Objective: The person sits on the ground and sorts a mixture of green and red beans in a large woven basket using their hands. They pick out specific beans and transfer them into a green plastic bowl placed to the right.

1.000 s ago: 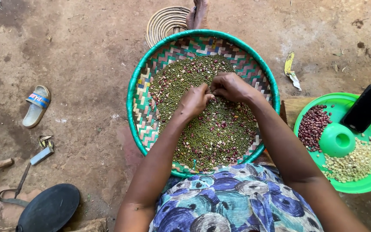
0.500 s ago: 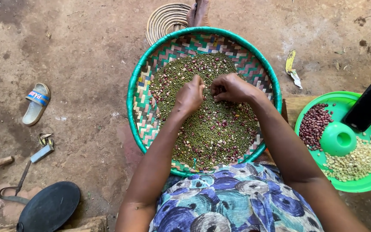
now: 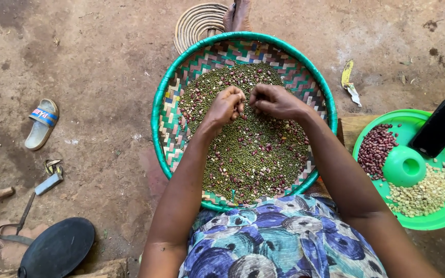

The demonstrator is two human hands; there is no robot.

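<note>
A round woven basket (image 3: 167, 123) with a green rim rests on my lap and holds a mix of small green grains and red-brown beans (image 3: 253, 154). Both hands hover over the heap's far middle, close together. My left hand (image 3: 226, 107) is curled into a loose fist, fingers bunched; what is inside is hidden. My right hand (image 3: 274, 101) has its fingertips pinched together just beside the left one, apparently on small beans too tiny to make out.
To the right a green plate (image 3: 441, 216) carries red beans (image 3: 376, 148), pale kernels (image 3: 422, 193), a green cup (image 3: 404, 166) and a black phone (image 3: 440, 127). On the dirt floor lie a sandal (image 3: 41, 123), a black disc (image 3: 57, 248) and a coiled ring (image 3: 198, 21).
Both hands have lifted slightly and drawn together over the far middle of the heap; the left hand has curled tighter. The basket has not moved.
</note>
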